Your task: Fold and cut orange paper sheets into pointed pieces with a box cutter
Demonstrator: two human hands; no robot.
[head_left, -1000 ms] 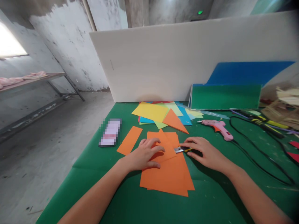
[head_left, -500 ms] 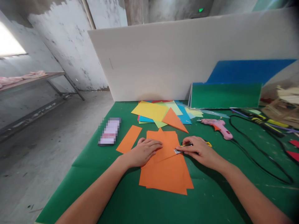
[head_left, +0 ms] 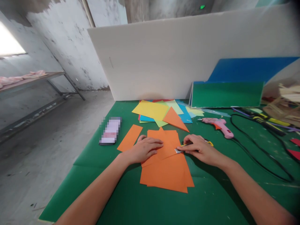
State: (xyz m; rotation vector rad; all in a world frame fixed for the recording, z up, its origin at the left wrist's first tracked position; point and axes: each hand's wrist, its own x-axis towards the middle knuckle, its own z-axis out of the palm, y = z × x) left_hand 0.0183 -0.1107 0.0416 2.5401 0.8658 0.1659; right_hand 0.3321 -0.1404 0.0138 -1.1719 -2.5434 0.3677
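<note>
Several sheets of orange paper (head_left: 166,173) lie stacked on the green tabletop, with a folded or pointed orange piece on top. My left hand (head_left: 146,148) rests flat on the upper left of this stack, fingers stretched to the right. At the stack's right edge my right hand (head_left: 199,148) is closed around a yellow and black utility knife (head_left: 208,142). Its metal blade end touches the orange paper, and the fingers hide most of its body. A separate orange strip (head_left: 128,137) lies just beyond my left wrist.
Yellow, blue and green sheets (head_left: 150,109) lie at the back, with an orange triangle (head_left: 174,119) on them. A phone (head_left: 110,131) is at the left. To the right are a pink glue gun (head_left: 220,125), its black cord (head_left: 257,162) and hand tools. A white board (head_left: 150,62) stands behind.
The hands and the knife keep almost the same place on the orange paper. The whole view has shifted very slightly.
</note>
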